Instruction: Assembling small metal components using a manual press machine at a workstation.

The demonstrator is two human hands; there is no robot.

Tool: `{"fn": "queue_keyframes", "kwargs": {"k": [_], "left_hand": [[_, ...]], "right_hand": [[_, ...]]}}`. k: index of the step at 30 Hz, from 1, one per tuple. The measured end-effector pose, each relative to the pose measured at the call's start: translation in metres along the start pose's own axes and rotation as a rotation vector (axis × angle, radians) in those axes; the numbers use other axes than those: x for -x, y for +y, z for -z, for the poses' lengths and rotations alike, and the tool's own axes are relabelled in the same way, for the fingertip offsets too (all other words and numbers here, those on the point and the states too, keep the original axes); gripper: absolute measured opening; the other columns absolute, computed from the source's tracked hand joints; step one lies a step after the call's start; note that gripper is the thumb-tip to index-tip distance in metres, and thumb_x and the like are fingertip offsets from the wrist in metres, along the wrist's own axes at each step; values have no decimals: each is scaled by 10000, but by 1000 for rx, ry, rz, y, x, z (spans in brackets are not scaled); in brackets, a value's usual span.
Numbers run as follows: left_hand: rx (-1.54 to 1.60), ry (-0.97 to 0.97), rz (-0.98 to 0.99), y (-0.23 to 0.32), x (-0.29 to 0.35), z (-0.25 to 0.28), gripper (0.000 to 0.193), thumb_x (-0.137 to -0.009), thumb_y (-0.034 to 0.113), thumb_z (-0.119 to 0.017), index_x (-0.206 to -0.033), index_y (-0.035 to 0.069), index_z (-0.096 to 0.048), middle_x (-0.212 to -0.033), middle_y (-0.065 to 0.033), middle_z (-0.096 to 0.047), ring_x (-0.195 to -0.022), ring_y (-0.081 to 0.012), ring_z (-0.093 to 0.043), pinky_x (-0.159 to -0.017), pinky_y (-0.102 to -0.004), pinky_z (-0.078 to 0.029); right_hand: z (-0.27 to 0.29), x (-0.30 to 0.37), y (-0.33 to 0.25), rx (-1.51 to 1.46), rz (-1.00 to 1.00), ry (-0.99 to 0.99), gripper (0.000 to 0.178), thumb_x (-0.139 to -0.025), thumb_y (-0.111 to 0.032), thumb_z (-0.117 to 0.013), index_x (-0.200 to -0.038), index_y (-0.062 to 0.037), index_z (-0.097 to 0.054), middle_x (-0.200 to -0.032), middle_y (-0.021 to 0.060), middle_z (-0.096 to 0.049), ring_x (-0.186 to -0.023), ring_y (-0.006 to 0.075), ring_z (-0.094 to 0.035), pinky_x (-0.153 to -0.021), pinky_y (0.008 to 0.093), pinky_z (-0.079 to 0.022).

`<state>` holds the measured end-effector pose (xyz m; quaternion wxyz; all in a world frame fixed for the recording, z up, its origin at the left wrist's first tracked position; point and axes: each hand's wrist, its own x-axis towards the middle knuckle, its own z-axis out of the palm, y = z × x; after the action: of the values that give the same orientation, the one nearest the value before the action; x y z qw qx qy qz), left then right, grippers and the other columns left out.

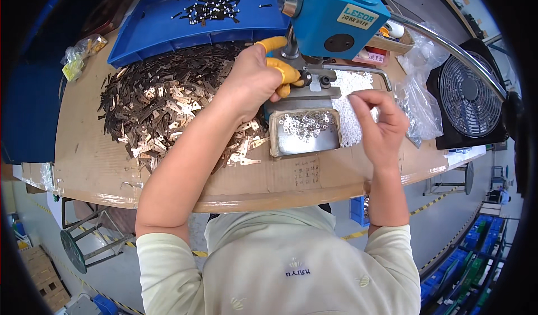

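Currently, dark metal fixture (316, 92) lies beneath the blue press head (336, 18), your left hand (249, 82) reaching in at its left side. Yellow-covered fingertips (284, 71) curl against it; whether that grip grasps a small part or only rests there, you can't tell from this angle. Main hazard, as judged: those fingers are right by the steel ram (291, 47), so a stroke made with them in place could pinch them. A part seated crooked could bend or skid under pressure.

Right hand (386, 122) hangs at the edge of the white small parts (351, 116), thumb and forefinger drawn together; anything in that grip is too small to make out. A loose pinch could drop a piece among look-alikes.

Just below the fixture: shallow tray (305, 145) of small rings (305, 124). A sleeve or wrist bump could spill them into the white spread.

Farther left, loose metal strips (162, 105) heap on the tabletop (84, 130), close under your forearm; a sweeping elbow could scatter them, and sharp edges might scratch.
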<state>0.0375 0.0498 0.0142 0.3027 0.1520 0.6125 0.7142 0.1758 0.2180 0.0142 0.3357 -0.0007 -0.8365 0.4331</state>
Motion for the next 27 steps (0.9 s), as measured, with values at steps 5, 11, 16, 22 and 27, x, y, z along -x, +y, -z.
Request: {"fn": "queue_keyframes", "kwargs": {"k": [5,11,16,22,27], "left_hand": [[-8,43,-58,4,-13,1,485,-830,7,-619,-1244,-105,-393,-802,-188,-631,-494,-92,-526,-351,-138,-324],[128,40,-39,6,-14,3,425,-835,-4,-605,-1209,-97,-426,-847,-195,-628,-487,-91,-529,-346,-145,-358],[159,30,-22,0,-17,5,373,-844,-17,-579,-1185,-93,-448,-872,-198,-627,-484,-93,-534,-342,-146,-377],[3,34,-15,-3,-14,8,409,-852,-2,-589,-1222,-90,-437,-886,-183,-629,-515,-97,-553,-378,-138,-410],[-233,133,-192,12,-12,15,513,-846,44,-638,-1293,-68,-414,-923,-184,-636,-666,-182,-628,-556,-214,-527]], "right_hand": [[40,-22,-15,-65,90,256,199,-786,36,-673,-976,-25,-670,-897,74,-691,-705,118,-596,-689,200,-474],[87,-34,-65,-682,276,323,337,-818,16,-547,-1140,-82,-572,-1235,186,-558,-1024,261,-583,-930,386,-453],[91,13,-47,-557,336,188,157,-836,-25,-561,-980,-65,-608,-980,97,-601,-908,286,-595,-873,376,-495],[63,55,4,67,467,244,144,-868,-193,-631,-917,-64,-589,-914,104,-600,-858,258,-593,-810,375,-493],[30,42,-5,-79,109,94,227,-736,-162,-753,-882,-38,-633,-919,101,-609,-807,199,-560,-744,304,-465]]}}
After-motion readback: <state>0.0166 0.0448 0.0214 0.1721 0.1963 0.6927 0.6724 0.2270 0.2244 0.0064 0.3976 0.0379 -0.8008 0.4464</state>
